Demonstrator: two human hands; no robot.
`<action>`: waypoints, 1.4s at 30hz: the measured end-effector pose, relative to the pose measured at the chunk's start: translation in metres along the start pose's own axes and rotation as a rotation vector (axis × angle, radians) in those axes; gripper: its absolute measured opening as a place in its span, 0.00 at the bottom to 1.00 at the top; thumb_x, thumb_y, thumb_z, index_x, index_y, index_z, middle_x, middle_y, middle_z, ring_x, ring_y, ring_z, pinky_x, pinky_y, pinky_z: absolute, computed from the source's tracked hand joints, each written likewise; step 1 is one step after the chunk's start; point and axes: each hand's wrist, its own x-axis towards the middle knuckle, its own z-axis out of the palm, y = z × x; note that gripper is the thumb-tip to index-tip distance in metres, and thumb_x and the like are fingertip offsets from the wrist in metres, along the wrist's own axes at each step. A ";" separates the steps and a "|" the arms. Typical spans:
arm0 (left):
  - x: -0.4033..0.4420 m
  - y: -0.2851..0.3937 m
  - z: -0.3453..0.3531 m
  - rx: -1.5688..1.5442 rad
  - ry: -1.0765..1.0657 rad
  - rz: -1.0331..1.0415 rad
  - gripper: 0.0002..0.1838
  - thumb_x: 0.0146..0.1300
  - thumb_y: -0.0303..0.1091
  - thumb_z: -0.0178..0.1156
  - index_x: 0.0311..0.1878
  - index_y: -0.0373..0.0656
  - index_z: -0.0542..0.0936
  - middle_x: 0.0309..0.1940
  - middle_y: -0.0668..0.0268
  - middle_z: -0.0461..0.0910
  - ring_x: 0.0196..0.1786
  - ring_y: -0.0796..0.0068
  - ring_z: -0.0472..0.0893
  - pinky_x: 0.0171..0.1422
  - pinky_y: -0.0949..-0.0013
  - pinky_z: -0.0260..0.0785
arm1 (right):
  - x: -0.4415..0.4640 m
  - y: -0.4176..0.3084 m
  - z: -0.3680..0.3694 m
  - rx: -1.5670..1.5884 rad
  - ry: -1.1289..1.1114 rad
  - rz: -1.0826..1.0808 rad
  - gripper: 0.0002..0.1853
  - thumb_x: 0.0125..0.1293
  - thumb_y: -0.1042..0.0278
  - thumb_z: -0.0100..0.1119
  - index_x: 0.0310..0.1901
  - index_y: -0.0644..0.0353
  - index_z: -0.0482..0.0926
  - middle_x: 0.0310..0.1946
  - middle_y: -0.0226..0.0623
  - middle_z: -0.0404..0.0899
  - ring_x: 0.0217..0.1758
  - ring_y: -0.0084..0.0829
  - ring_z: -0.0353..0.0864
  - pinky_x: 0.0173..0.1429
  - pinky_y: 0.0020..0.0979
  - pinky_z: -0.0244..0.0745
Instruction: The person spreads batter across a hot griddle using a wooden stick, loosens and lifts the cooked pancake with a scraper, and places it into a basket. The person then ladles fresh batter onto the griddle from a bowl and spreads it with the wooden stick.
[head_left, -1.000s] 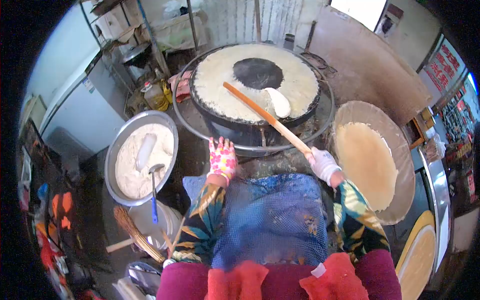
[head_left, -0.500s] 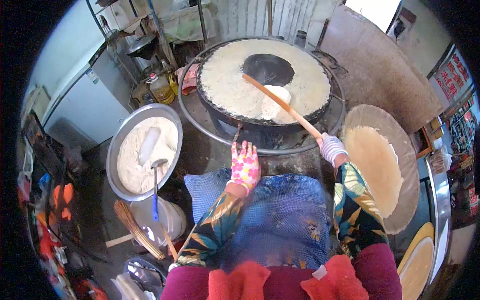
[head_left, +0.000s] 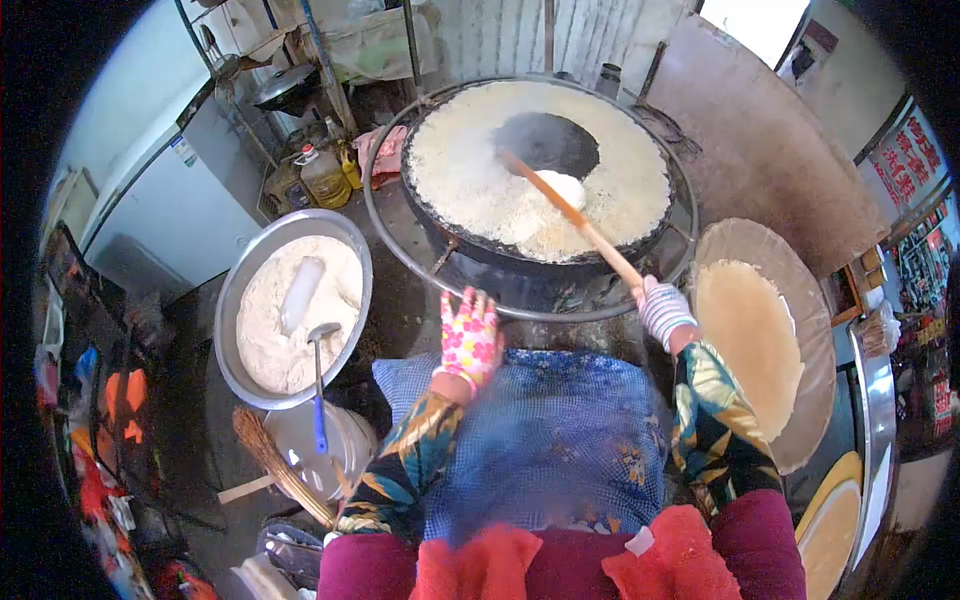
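Observation:
My right hand (head_left: 664,308), in a striped glove, is closed round the lower end of a wooden paddle (head_left: 590,232). The paddle's far end lies over the round black griddle (head_left: 545,143), beside a white lump of batter (head_left: 556,192). A pale layer of batter (head_left: 450,150) covers most of the griddle round a bare dark centre. My left hand (head_left: 469,342), in a flowered glove, has its fingers apart at the metal ring (head_left: 560,316) round the griddle. Whether its fingertips touch the ring I cannot tell.
A metal bowl of dough (head_left: 262,240) with a blue-handled ladle (head_left: 319,400) stands left, above a white bucket (head_left: 350,440) and a straw brush (head_left: 275,465). At right, a shallow basket (head_left: 812,420) bears a thin round sheet (head_left: 745,350). Oil bottles (head_left: 325,178) stand behind the bowl.
The paddle has swept the white batter lump across the griddle's near part, and the lump is now nearer the centre. My left hand has moved right, then slightly back left. The view has shifted.

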 end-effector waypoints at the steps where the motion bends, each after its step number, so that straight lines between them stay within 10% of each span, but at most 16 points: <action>1: -0.001 0.011 0.001 -0.023 -0.011 0.032 0.30 0.56 0.43 0.53 0.59 0.34 0.69 0.62 0.53 0.66 0.69 0.54 0.58 0.72 0.39 0.35 | -0.008 -0.007 -0.001 -0.001 -0.010 -0.013 0.17 0.66 0.51 0.45 0.40 0.60 0.71 0.27 0.53 0.79 0.34 0.51 0.79 0.40 0.48 0.73; 17: -0.005 0.021 0.016 0.047 -0.002 -0.146 0.32 0.53 0.41 0.55 0.61 0.34 0.67 0.64 0.53 0.63 0.70 0.56 0.56 0.73 0.41 0.32 | 0.001 0.028 0.008 0.059 0.013 0.117 0.18 0.66 0.52 0.44 0.38 0.60 0.73 0.32 0.53 0.79 0.39 0.51 0.79 0.44 0.46 0.73; 31: -0.012 0.046 0.035 -0.079 0.147 -0.088 0.28 0.53 0.43 0.56 0.57 0.38 0.71 0.61 0.51 0.66 0.68 0.52 0.59 0.71 0.38 0.36 | -0.006 0.042 0.037 -0.052 0.003 -0.223 0.17 0.65 0.52 0.46 0.38 0.61 0.72 0.25 0.51 0.79 0.31 0.48 0.80 0.37 0.46 0.75; 42: -0.031 0.053 0.079 -0.023 0.138 -0.010 0.32 0.52 0.41 0.56 0.59 0.32 0.67 0.62 0.50 0.64 0.66 0.53 0.61 0.69 0.41 0.41 | -0.002 0.042 0.050 0.098 -0.031 0.024 0.14 0.64 0.57 0.47 0.35 0.59 0.77 0.27 0.47 0.80 0.29 0.47 0.81 0.33 0.47 0.75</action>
